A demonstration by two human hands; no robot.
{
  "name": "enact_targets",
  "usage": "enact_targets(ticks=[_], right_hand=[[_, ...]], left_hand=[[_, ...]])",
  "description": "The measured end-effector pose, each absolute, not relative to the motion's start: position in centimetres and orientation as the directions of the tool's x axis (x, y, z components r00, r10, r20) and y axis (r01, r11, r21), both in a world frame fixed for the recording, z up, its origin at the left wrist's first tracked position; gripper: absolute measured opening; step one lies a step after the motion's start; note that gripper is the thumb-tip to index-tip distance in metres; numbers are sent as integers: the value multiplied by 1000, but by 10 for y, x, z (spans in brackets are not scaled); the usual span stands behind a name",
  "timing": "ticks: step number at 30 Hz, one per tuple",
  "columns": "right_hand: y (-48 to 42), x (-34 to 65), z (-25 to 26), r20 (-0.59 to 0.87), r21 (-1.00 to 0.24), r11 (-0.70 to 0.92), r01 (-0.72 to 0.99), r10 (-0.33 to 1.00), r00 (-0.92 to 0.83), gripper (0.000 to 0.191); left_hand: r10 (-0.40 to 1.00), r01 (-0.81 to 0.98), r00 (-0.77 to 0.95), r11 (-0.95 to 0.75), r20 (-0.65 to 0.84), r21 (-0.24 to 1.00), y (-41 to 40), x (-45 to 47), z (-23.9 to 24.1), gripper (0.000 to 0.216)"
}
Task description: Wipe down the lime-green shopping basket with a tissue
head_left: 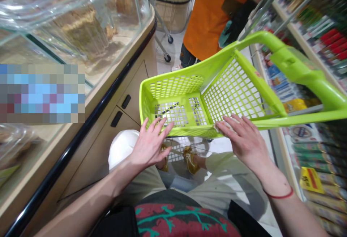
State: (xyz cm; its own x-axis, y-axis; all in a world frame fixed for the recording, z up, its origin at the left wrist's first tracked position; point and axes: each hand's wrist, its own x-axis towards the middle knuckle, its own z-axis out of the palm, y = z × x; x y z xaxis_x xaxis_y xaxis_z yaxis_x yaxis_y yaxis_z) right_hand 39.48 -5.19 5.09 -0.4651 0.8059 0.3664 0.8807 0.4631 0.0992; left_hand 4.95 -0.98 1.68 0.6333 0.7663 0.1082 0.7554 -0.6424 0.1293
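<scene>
A lime-green plastic shopping cart [170, 79] stands in front of my knees, its basket holding nothing I can see. My left hand [153, 139] reaches over the near rim with fingers spread and nothing in it. Farther right along the same rim is my right hand [244, 135], its fingers stretched over the edge. Beneath those fingers, pressed to the rim, shows a small crumpled whitish wipe [219, 128], mostly covered by the hand. The cart's handle [298, 67] rises at the right.
To the left runs a glass display counter [67, 121] with a dark rail [89, 123] and packaged food. Stocked shelves [311, 143] line the right. Beyond the cart stands a person in an orange garment [211, 16]; behind is a wheeled beige bin [172, 12].
</scene>
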Motion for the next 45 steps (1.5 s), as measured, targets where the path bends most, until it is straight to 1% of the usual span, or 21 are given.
enact_targets(ticks=[4, 9, 11, 14, 21, 23, 26, 29, 34, 37, 42, 45], right_hand=[[-44, 367, 40, 424, 21, 510, 860, 774, -470, 67], [-39, 316, 29, 388, -38, 559, 828, 772, -504, 53], [-39, 306, 28, 379, -45, 577, 816, 766, -520, 51], [-40, 308, 31, 340, -33, 595, 803, 763, -550, 51], [-46, 366, 49, 301, 67, 566, 822, 774, -558, 59], [-47, 376, 50, 293, 53, 561, 826, 782, -550, 61], [-45, 375, 46, 335, 16, 580, 815, 765, -551, 63], [-40, 355, 40, 369, 3, 616, 787, 731, -574, 59], [-34, 312, 33, 343, -45, 646, 762, 726, -596, 50], [-32, 299, 32, 349, -48, 657, 752, 716, -604, 48], [-37, 325, 41, 286, 10, 654, 756, 723, -629, 57], [-42, 355, 48, 296, 72, 607, 791, 745, -599, 60]], left_hand=[[768, 754, 630, -641, 120, 141, -9, 49, 16, 78], [771, 762, 624, -636, 122, 119, -9, 48, 18, 76], [774, 766, 621, -632, 120, 116, -9, 46, 18, 75], [783, 774, 612, -622, 113, 116, -9, 45, 18, 76], [787, 778, 609, -617, 100, 120, -8, 44, 18, 79], [787, 777, 609, -617, 100, 124, -8, 43, 18, 80], [785, 774, 609, -619, 108, 132, -9, 42, 17, 80], [783, 771, 611, -622, 114, 140, -10, 41, 16, 81], [784, 769, 609, -621, 121, 149, -11, 41, 16, 81], [783, 767, 610, -622, 121, 158, -11, 40, 16, 80], [787, 767, 606, -617, 119, 176, -11, 35, 15, 81], [786, 766, 606, -617, 121, 179, -10, 32, 15, 81]])
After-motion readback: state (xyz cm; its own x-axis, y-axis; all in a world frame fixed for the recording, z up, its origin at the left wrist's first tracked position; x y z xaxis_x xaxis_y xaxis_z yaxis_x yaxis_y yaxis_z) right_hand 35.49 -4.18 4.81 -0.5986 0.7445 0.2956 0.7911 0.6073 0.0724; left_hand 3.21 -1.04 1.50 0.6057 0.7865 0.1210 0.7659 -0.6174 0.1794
